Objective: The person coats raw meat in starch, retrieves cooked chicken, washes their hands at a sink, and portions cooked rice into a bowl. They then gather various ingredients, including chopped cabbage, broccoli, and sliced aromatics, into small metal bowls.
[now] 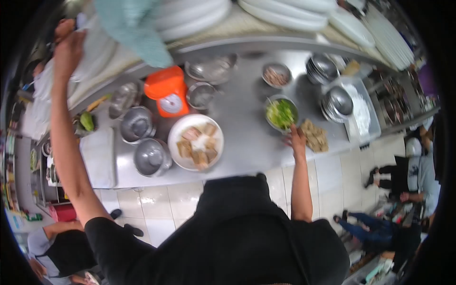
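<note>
My left hand (70, 46) is stretched up to the shelf at the upper left. Its fingers look closed, and what they hold, if anything, is hidden. Just beyond it is what looks like another person's hand (64, 29). On the right, my right hand (297, 139) is at the near rim of a metal bowl (269, 124) of chopped greens (281, 114); its slightly blurred fingers appear to pinch that rim. Beside this hand lies a pile of tan, block-like pieces (314, 135). A white bowl (173, 142) with pale chunks stands left of centre.
An orange scale (167, 88), metal bowls (137, 124) and a white cutting board (98, 164) stand on the left. Farther right are a bowl of pinkish pieces (277, 76), stacked bowls (338, 102) and a plastic tub (368, 109). Plates (285, 14) line the shelf. Several people are nearby.
</note>
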The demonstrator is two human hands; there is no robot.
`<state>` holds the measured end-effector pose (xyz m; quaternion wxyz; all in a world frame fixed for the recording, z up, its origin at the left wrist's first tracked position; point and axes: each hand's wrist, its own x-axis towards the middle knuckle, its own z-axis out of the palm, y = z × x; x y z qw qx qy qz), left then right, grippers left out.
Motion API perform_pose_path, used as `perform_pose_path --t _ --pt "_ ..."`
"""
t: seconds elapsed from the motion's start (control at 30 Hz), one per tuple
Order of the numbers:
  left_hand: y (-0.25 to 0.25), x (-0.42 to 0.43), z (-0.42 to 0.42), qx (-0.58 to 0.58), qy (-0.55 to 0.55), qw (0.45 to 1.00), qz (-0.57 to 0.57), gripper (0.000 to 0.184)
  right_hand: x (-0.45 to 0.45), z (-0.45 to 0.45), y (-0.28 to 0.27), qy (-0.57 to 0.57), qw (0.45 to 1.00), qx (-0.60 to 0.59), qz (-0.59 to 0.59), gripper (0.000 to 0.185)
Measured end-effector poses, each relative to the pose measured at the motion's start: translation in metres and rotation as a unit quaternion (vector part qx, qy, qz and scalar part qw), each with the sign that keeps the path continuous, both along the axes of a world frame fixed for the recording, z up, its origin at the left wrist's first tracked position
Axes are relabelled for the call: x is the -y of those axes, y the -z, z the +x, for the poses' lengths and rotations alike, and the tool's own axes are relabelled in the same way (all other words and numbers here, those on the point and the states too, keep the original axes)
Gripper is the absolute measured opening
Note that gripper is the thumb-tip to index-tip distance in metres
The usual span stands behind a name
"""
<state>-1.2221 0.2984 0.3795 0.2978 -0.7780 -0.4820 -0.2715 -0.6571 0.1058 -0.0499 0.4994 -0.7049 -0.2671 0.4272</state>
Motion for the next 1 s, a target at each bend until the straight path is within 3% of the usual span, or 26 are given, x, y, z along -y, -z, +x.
perform_pose_path --t 0.07,0.13,0.17,0.23,0.3,0.37,0.43,0.47,0.5,0.53,0.57,0.63,0.7,0.77,0.83,0.87,0.97,1.0 --pt "0.003 0.006 0.01 -0.009 -0.015 0.999 0.045 0.026 -0.006 -0.004 0.0 0.021 1.0 0.008 -0.018 0.066" --pt "-0.005 0.024 0.023 0.045 -0.059 0.997 -0.004 0.032 -0.006 -0.007 -0.005 0.053 0.996 0.068 -0.033 0.069" --pt "-0.012 0.035 0.035 0.046 -0.017 0.996 0.071 0.031 -0.01 -0.004 -0.001 0.083 0.98 0.182 0.026 0.066" --pt "-0.029 0.067 0.075 0.049 0.055 0.979 0.189 0.028 -0.018 0.008 0.006 0.151 0.896 0.398 0.125 0.06" --pt "-0.044 0.091 0.115 0.073 0.142 0.959 0.235 0.023 -0.027 -0.025 -0.137 0.165 0.827 0.465 0.269 0.039" --pt "-0.042 0.113 0.159 0.113 0.257 0.933 0.227 0.018 -0.059 -0.029 -0.231 0.153 0.745 0.517 0.393 0.036" --pt "-0.015 0.133 0.205 0.222 0.357 0.907 0.028 0.012 -0.09 -0.036 -0.321 0.142 0.646 0.539 0.522 0.038" --pt "0.002 0.141 0.229 0.204 0.36 0.909 -0.048 0.013 -0.106 -0.043 -0.361 0.124 0.582 0.563 0.574 0.043" --pt "0.021 0.15 0.252 0.177 0.352 0.909 -0.135 0.019 -0.128 -0.043 -0.398 0.112 0.483 0.616 0.612 0.039" --pt "0.044 0.154 0.27 0.151 0.319 0.9 -0.256 0.026 -0.133 -0.055 -0.424 0.08 0.489 0.682 0.538 0.034" --pt "0.077 0.152 0.288 0.129 0.291 0.88 -0.353 0.025 -0.148 -0.057 -0.434 0.036 0.576 0.633 0.516 0.04" --pt "0.146 0.143 0.32 0.101 0.209 0.824 -0.517 0.035 -0.157 -0.059 -0.447 -0.033 0.611 0.62 0.491 0.034" --pt "0.238 0.126 0.343 0.15 0.153 0.816 -0.536 0.046 -0.164 -0.056 -0.46 -0.104 0.631 0.606 0.473 0.035" --pt "0.303 0.113 0.363 0.207 0.041 0.745 -0.633 0.057 -0.17 -0.051 -0.463 -0.11 0.601 0.603 0.513 0.034" --pt "0.363 0.107 0.381 0.258 0.003 0.738 -0.623 0.06 -0.187 -0.048 -0.465 -0.079 0.553 0.614 0.558 0.034" --pt "0.377 0.107 0.39 0.286 -0.017 0.735 -0.614 0.062 -0.186 -0.05 -0.471 -0.051 0.566 0.62 0.541 0.035" --pt "0.381 0.109 0.415 0.503 -0.024 0.463 -0.73 0.05 -0.177 -0.047 -0.487 0.001 0.576 0.645 0.501 0.04" --pt "0.392 0.107 0.421 0.522 -0.017 0.454 -0.722 0.046 -0.179 -0.043 -0.491 -0.001 0.564 0.661 0.494 0.042"
